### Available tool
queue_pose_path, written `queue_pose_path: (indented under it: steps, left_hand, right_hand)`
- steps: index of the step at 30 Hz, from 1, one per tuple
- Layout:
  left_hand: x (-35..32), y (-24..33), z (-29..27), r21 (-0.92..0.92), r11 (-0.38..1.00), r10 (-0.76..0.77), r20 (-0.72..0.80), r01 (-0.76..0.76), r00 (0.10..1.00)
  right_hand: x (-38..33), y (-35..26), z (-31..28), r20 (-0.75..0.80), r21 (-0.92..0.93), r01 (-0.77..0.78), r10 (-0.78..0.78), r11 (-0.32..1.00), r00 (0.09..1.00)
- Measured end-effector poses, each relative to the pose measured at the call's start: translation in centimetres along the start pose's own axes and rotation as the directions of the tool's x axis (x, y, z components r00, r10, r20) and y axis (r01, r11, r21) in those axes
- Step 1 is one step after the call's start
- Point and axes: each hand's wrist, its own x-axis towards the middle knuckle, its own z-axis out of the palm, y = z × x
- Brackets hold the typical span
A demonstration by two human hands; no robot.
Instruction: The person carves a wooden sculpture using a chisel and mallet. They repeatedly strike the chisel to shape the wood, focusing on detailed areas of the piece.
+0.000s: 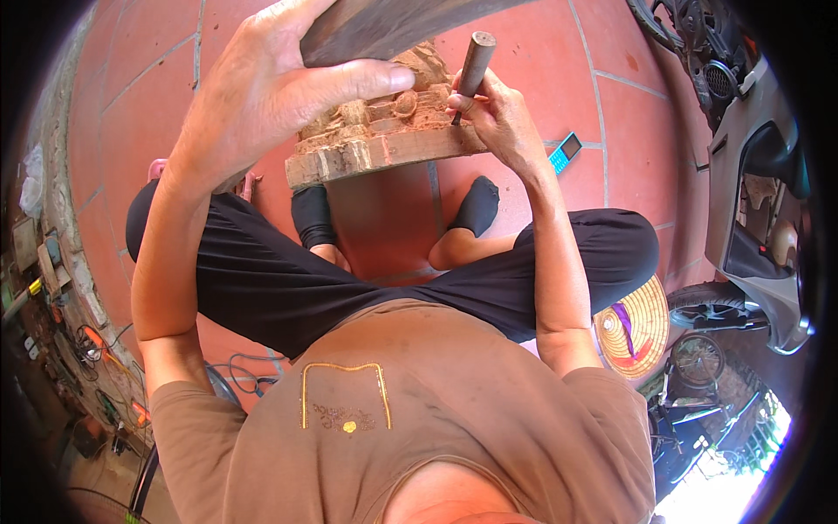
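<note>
My left hand (271, 96) is raised at the upper left around a thick, dark wooden mallet (384, 31). Its thumb points right along the near side, while most of its fingers are hidden. Close by, my right hand (502, 118) pinches a chisel (474, 65) with a round brown handle, held nearly upright. The chisel's lower end meets the right part of a carved wood piece (367, 150), whose raised relief shows rounded shapes. That carving sits on the floor in front of my feet, and the mallet hides its far part.
A blue keypad phone (566, 153) lies on the red tiled floor (393, 210), right of the carving. By my right knee is a woven conical hat (637, 327) with a purple strap. A motorbike (759, 218) stands far right; cables and tools (96, 341) line the left edge.
</note>
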Motion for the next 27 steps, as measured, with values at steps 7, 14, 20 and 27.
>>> queue_pose_path:
  steps: [7, 14, 20, 27]
  left_hand:
    - [-0.6, -3.5, 1.0, 0.582, 0.811, -0.030, 0.135, -0.055, 0.990]
    - [-0.7, -2.2, 0.8, 0.112, 0.993, -0.032, -0.022, 0.034, 0.999]
    - [-0.9, -2.5, 1.3, 0.511, 0.859, -0.097, 0.114, 0.026, 0.989]
    - [-0.8, -2.9, 0.6, 0.495, 0.867, -0.082, 0.033, 0.055, 0.996]
  right_hand:
    - [0.1, 1.3, 0.6, -0.096, -0.085, 0.126, -0.134, 0.988, 0.986]
    - [-0.4, 0.6, 0.3, -0.022, -0.023, 0.063, -0.063, 0.998, 0.998]
    - [-0.3, 1.4, 0.8, -0.092, -0.067, 0.136, -0.142, 0.988, 0.986]
    - [-1.5, 2.3, 0.5, -0.158, 0.003, 0.161, -0.158, 0.987, 0.975]
